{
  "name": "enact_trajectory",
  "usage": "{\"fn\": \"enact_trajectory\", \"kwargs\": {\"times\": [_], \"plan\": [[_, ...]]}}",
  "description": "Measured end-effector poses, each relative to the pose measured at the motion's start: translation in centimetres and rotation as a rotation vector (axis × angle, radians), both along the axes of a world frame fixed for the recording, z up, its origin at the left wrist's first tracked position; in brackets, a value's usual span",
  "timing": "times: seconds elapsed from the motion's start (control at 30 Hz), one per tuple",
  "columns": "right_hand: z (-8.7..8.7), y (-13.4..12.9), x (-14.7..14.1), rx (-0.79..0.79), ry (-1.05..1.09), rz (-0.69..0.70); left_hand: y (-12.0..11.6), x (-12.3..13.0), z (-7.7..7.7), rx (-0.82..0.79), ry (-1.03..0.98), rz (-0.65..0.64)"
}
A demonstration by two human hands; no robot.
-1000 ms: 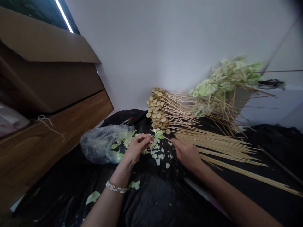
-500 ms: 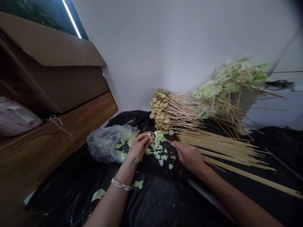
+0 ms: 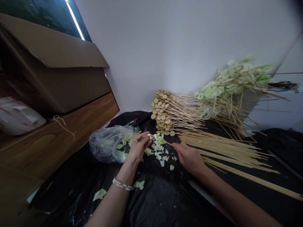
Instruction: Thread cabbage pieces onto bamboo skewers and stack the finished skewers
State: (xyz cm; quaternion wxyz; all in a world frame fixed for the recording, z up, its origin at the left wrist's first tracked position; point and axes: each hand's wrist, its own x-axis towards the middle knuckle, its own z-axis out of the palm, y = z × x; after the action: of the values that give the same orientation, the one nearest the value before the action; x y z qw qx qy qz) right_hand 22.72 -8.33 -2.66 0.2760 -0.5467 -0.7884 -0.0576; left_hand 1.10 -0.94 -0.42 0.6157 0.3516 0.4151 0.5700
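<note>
Between thumb and fingers, my left hand point(image 3: 139, 145) pinches a small pale cabbage piece point(image 3: 150, 136). My right hand point(image 3: 188, 156) is closed on a thin wooden skewer point(image 3: 168, 143) that points left toward my left hand. Green cabbage leaf point(image 3: 160, 139) sits around the skewer's far part, between the hands. Cabbage scraps point(image 3: 162, 163) lie on the black plastic below. Left of my left hand is a clear plastic bag point(image 3: 106, 143) with cabbage pieces inside.
Skewers with round slices point(image 3: 163, 110) are stacked against the wall. Bare skewers point(image 3: 227, 149) lie to the right, with cabbage skewers point(image 3: 227, 82) piled behind. A cardboard box point(image 3: 71, 82) and a white jug point(image 3: 20, 116) stand at left, and a pen point(image 3: 132, 121) lies behind the bag.
My left fingertips and the cabbage piece have shifted slightly against the skewer's tip. The whole view has moved a little; my right hand keeps its hold on the skewer.
</note>
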Motion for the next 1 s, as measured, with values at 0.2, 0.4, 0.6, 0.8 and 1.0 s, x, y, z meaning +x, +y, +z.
{"fn": "enact_trajectory", "kwargs": {"times": [0.2, 0.4, 0.6, 0.8, 1.0], "plan": [[-0.1, 0.0, 0.0, -0.002, -0.016, 0.000, 0.1, 0.2, -0.1, 0.038, -0.016, 0.019], [-0.2, -0.1, -0.1, -0.040, -0.066, -0.021, 0.1, 0.2, 0.2, 0.032, -0.061, 0.012], [-0.3, 0.0, -0.1, -0.030, -0.056, -0.012, 0.1, -0.1, -0.1, 0.053, -0.036, 0.040], [-0.2, 0.0, 0.0, 0.017, -0.025, 0.003, 0.5, -0.4, -0.5, 0.078, 0.043, 0.096], [-0.4, 0.0, -0.1, 0.016, -0.030, 0.004, 0.5, -0.3, -0.9, 0.127, 0.096, 0.078]]}}
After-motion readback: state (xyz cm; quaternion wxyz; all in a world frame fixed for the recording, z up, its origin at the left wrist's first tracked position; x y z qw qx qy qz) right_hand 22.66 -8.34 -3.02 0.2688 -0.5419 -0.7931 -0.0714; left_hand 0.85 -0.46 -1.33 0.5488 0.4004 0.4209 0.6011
